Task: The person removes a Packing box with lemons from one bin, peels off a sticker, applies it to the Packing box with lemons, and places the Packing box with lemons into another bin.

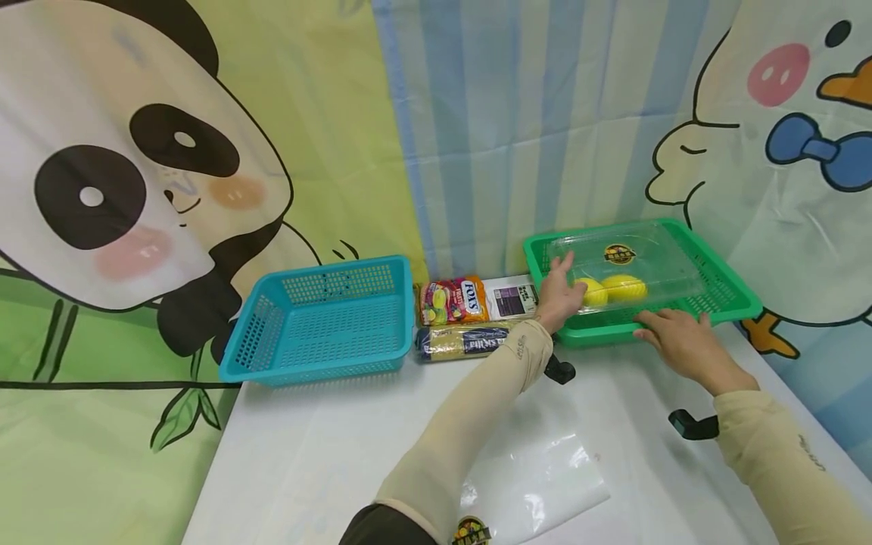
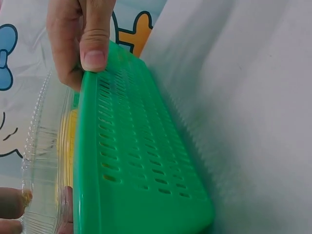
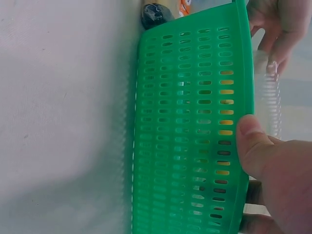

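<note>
A clear plastic box (image 1: pixel 671 265) with a round black-and-gold sticker lies tilted in the green basket (image 1: pixel 739 303). Yellow, ribbed, rounded things (image 1: pixel 625 287) show through its clear wall. My left hand (image 1: pixel 560 294) pinches the box's left end; in the right wrist view this hand (image 3: pixel 282 27) has its fingertips at the box edge. Along the front side, my right hand (image 1: pixel 688 348) grips the basket rim, its thumb (image 3: pixel 251 127) outside and its other fingers partly hidden behind the wall. From the left wrist, the right thumb (image 2: pixel 94 58) presses on the green rim.
A blue basket (image 1: pixel 341 333) stands to the left on the white table (image 1: pixel 306 454). Between the baskets lie a FOX'S candy bag (image 1: pixel 453 301), a white packet with a dark label (image 1: pixel 512 299) and a long yellow-and-navy packet (image 1: pixel 463 342). A clear plastic bag (image 1: pixel 538 484) lies in front.
</note>
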Demonstrator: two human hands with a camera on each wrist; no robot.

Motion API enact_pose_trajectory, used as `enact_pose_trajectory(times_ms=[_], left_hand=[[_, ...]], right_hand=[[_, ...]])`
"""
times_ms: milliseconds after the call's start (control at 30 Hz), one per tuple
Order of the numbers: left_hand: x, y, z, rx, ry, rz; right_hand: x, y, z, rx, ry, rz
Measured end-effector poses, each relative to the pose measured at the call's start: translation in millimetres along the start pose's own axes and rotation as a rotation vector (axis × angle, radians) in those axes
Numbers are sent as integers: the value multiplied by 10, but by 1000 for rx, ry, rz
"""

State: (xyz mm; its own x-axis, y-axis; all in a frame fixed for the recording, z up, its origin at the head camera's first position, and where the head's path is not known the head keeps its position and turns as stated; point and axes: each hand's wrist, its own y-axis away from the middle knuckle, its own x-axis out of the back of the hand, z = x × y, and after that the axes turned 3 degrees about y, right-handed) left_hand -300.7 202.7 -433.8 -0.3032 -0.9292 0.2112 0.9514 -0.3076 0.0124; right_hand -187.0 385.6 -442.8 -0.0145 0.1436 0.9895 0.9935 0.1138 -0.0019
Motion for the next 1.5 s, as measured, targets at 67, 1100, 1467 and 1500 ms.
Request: enact_pose_trajectory(times_ms=[67,1100,1467,1500], left_hand=[[-39,-11,4,7,-3,5],[-266,-3,-53,162,-399,16],[-246,-14,54,188,-336,-51],[-237,-13,75,175,-325,-59]], right_hand=[[-5,9,-10,-2,-6,5],[-90,41,-98,-20,0,29],[-51,45,-46,-3,1,67],[-43,45,-34,-2,0,71]])
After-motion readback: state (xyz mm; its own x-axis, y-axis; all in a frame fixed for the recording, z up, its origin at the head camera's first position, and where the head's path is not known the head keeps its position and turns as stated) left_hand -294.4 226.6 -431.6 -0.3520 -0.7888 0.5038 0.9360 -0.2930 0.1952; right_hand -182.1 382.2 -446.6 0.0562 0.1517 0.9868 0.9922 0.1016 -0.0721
